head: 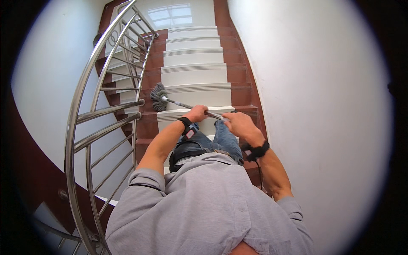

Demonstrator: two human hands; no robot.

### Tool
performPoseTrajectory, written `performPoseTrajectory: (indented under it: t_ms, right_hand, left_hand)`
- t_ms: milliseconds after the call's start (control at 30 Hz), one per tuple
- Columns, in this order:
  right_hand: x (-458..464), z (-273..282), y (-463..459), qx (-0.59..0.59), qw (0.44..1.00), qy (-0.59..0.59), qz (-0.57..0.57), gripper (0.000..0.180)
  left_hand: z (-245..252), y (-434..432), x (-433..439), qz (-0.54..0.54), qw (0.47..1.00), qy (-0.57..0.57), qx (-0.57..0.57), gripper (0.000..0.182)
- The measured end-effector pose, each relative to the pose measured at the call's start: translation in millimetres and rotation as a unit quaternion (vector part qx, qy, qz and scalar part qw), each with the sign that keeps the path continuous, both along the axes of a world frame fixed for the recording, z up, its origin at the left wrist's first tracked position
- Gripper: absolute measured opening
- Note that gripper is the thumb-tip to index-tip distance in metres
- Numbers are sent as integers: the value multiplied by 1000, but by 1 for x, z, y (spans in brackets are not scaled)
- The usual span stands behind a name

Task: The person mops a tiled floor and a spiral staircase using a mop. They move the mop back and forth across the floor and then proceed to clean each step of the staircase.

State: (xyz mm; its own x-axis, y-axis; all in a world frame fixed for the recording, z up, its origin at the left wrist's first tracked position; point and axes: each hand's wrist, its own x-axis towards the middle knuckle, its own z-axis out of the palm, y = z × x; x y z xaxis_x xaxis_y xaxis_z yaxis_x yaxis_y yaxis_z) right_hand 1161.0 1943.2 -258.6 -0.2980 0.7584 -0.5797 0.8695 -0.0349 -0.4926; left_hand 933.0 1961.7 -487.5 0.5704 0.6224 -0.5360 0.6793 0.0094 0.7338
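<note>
A mop's metal handle (186, 105) runs slantwise across the stairs in front of me. My left hand (197, 113) is closed around its middle part. Near the handle's upper end, my right hand (239, 124) grips it by a pale end piece. The grey mop head (158, 97) lies at the left side of a stair step, on the dark red border and against the edge of the white middle strip. Both wrists wear black straps with small devices. A thin black cable hangs from the right one.
Stairs (194, 73) with white middles and dark red sides run between a stainless steel railing (71, 130) on the left and a white wall (312, 79) on the right. Beyond the steps lies a shiny white landing (200, 12). Another flight shows through the railing.
</note>
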Motion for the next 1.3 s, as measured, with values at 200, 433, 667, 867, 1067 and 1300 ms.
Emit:
performPoseTrajectory:
  t_ms: [200, 433, 667, 867, 1067, 1300]
  right_hand:
    - [81, 62, -20, -19, 990, -125, -67, 26]
    - [121, 108, -53, 64, 959, -252, -113, 17]
    - [84, 53, -48, 107, 938, -321, -79, 7]
    - [43, 39, -42, 71, 962, -265, -4, 8]
    - [31, 81, -32, 47, 974, -219, 40, 9]
    - [9, 106, -16, 102, 986, -99, 87, 12]
  left_hand:
    - [35, 9, 118, -122, 987, -101, -36, 23]
    - [51, 2, 230, -193, 955, -225, 1, 21]
    - [26, -1, 265, -165, 943, -287, 24, 31]
    - [23, 6, 216, -203, 942, -267, -6, 33]
    - [57, 8, 175, -165, 948, -272, -8, 32]
    - [93, 23, 83, -142, 965, -222, 5, 22]
